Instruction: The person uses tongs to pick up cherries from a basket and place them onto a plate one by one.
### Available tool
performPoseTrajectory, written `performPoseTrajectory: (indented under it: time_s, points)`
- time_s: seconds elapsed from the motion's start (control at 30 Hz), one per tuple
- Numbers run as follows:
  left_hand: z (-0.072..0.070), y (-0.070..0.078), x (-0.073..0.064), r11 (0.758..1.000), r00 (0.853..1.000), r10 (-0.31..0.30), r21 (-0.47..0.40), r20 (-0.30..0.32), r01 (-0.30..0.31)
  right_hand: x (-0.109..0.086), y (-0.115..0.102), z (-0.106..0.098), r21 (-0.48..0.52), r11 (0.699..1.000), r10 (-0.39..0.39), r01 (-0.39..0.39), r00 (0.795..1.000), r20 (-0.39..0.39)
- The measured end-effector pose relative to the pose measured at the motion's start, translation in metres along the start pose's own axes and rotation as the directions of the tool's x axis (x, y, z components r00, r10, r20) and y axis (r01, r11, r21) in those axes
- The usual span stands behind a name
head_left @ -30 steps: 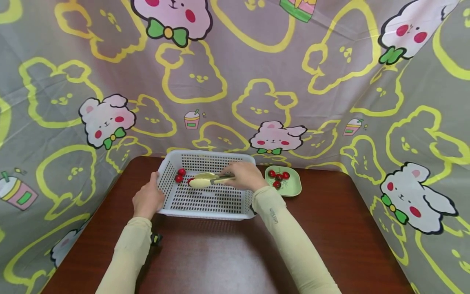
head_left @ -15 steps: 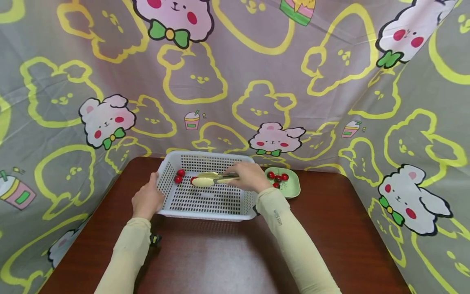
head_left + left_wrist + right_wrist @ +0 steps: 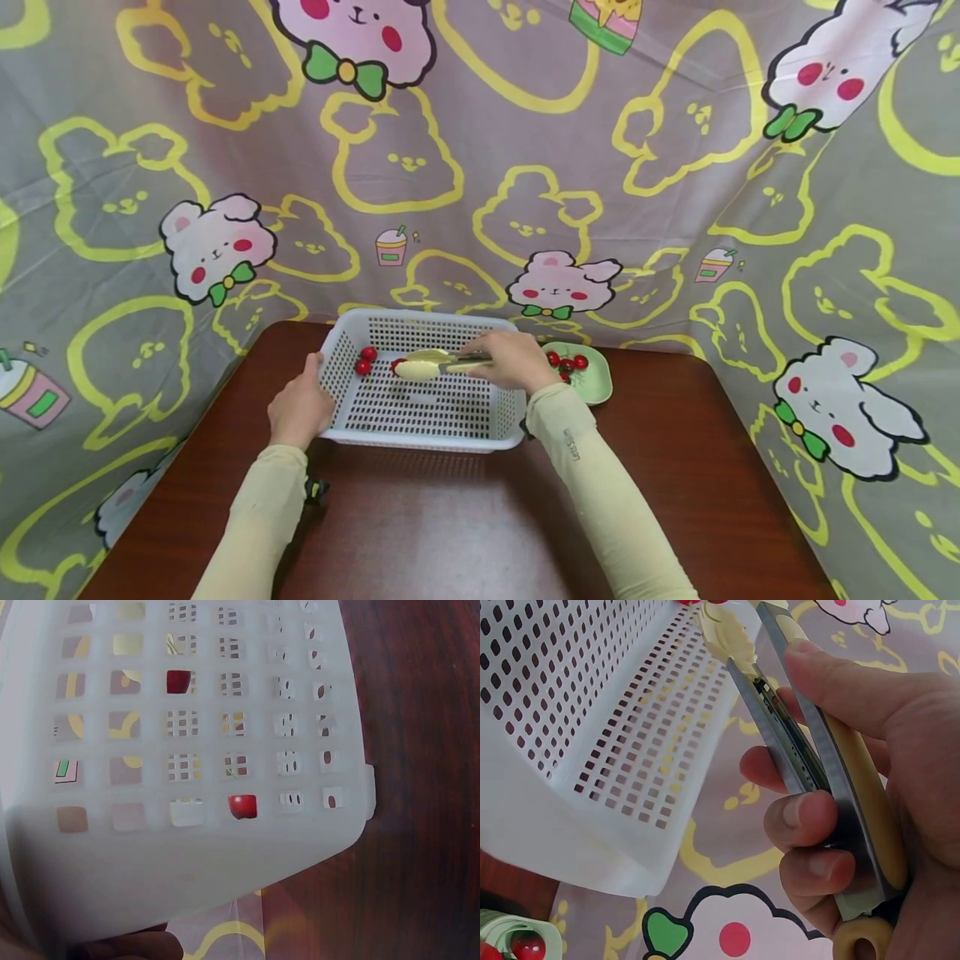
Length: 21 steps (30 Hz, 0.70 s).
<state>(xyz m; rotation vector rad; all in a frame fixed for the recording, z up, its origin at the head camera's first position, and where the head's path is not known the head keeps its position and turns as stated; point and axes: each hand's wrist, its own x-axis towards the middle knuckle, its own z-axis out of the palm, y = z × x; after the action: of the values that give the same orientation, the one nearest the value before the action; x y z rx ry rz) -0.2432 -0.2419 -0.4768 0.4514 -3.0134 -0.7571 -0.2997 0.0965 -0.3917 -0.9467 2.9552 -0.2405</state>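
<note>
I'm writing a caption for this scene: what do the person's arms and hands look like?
The left sleeve and right sleeve are long and pale yellow, ending near the wrists; the right one carries small dark lettering. The left hand and right hand are bare.

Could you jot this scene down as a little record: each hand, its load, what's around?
Left grip: bare hand holding the left side of a white rectangular perforated plastic basket
Right grip: bare hand round yellow-tipped metal tongs
In basket: two small round red fruits; a third at the tong tips
Right of basket: pale-green rounded dish holding similar fruits
Surface: dark reddish-brown table
</note>
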Motion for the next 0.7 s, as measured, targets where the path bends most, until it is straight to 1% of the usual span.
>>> performPoseTrajectory:
  time_s: [0.37,0.7]
  points:
    - [-0.001,0.001,-0.001,1.0,1.0,-0.008,-0.001,0.009,0.008,-0.004,0.004,-0.002,0.014,1.0,-0.001,0.001,1.0,0.007]
    - [-0.001,0.002,-0.002,1.0,1.0,-0.003,-0.004,-0.002,0.003,-0.015,0.012,-0.008,0.041,0.999,0.032,-0.031,0.999,-0.034]
